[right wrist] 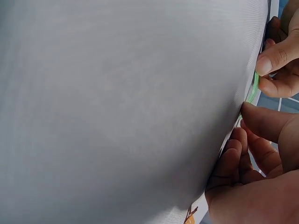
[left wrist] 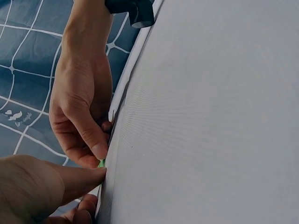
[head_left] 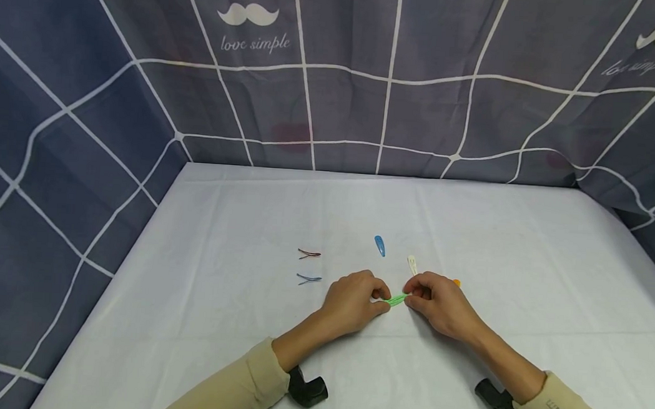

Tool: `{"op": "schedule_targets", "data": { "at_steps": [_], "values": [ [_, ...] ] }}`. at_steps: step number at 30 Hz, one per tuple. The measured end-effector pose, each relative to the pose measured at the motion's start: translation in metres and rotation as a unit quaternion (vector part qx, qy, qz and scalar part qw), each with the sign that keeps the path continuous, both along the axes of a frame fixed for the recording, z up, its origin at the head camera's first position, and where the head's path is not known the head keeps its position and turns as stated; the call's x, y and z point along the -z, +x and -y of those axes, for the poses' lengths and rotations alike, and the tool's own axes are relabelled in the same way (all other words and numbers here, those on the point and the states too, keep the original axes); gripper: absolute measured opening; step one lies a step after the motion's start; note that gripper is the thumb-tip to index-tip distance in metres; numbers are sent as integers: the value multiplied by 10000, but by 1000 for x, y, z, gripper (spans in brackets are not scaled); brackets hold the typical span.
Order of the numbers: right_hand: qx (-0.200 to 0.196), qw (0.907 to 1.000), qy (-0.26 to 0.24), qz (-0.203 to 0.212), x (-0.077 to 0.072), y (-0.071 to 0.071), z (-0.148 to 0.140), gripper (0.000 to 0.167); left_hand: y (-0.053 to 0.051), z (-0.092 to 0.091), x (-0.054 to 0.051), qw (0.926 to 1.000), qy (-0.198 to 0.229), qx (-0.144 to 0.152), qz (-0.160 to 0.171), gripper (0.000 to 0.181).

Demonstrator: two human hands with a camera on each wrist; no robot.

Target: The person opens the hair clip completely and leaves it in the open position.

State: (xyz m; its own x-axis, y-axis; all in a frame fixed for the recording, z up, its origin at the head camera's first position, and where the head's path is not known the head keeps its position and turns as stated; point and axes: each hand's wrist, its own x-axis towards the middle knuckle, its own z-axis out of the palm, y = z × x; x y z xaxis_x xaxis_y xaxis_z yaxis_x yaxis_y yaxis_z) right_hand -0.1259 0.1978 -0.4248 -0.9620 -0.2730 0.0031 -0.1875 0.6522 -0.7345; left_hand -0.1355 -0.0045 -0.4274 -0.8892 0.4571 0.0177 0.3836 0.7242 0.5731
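Stretched between both hands in the head view is a small light-green item, made of thin strands. My left hand pinches its left end between thumb and fingers; my right hand pinches the right end. Part of the green item shows between the fingertips in the right wrist view. In the left wrist view only a bit of green shows between the hands. The fingertips cover both of its ends.
Beyond the hands lie a blue clip and a white clip. An orange item is partly hidden behind the right hand. To the left are a brown clip and a blue-grey clip on the white cloth.
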Motion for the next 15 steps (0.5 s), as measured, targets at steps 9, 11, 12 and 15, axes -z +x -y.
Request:
{"op": "schedule_targets", "data": {
  "at_steps": [9,11,12,15],
  "values": [
    [-14,10000,73,-1,0,0,1,7,-1,1,4,9999,139,8,-38,4],
    [-23,10000,46,33,0,0,0,7,-1,1,4,9999,143,3,-28,4],
    [-35,10000,29,48,0,1,0,7,-1,1,4,9999,141,8,-24,4],
    [-65,10000,-7,63,0,1,0,7,-1,2,5,9999,130,45,-25,7]
  ]
}}
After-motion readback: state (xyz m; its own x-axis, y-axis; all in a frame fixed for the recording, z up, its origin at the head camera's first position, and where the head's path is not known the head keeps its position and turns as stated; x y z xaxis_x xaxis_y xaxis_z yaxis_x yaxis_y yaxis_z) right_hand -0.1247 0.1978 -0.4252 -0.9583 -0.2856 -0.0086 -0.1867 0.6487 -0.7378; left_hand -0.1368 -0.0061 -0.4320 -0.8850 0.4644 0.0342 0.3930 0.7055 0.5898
